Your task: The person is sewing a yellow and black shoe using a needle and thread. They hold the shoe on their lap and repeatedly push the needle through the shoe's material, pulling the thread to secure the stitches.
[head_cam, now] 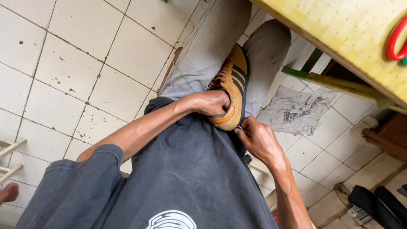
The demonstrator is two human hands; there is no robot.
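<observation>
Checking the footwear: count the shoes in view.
1: a tan shoe with dark stripes on the lap, left hand inside it, right hand at its heel. Others may be hidden.

We see a white tiled floor (85, 76), speckled with dirt. Crumpled grey printed rag (296, 111) lies on it, near a green table leg (311, 61). Yellow pegboard tabletop (339, 29) top right, red scissor handle (395, 40) on it. Black bag (373, 203) bottom right. Pale wooden frame (10, 159) at left edge. Grey trousers (212, 46), dark grey T-shirt (186, 169).
</observation>
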